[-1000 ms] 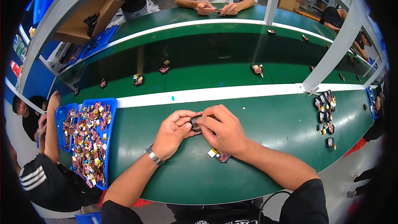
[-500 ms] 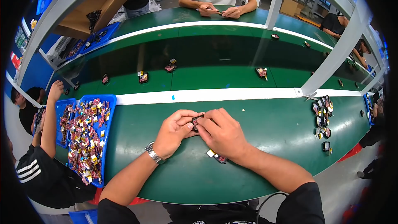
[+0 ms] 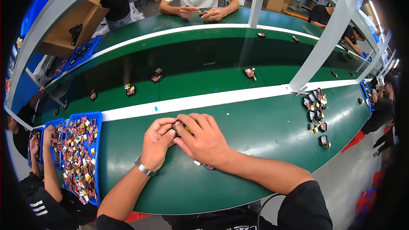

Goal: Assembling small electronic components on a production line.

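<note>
My left hand (image 3: 156, 144) has its fingers and thumb closed round a small black plastic piece with reddish parts (image 3: 182, 130). Over the same piece lies my right hand (image 3: 205, 139), its fingers bent onto the top and covering most of it. What the right fingertips do there is hidden. On the green table below my right wrist sits another small dark part with a white tag (image 3: 197, 162), partly covered by the hand. Left of my forearm stands a blue tray (image 3: 99, 162), heaped with small red, white and yellow pieces.
A pile of black parts with white tags (image 3: 315, 108) lies on the right, with a single black part (image 3: 324, 141) nearer me. Beyond the white rail (image 3: 204, 101), scattered parts rest on a green conveyor (image 3: 191, 87). A grey post (image 3: 326, 38) rises there. Co-workers sit left, right and opposite.
The view has swung right, so the scene sits further left. My right hand has spread further over the black piece. The co-worker's raised arm on the left has come down to a tray.
</note>
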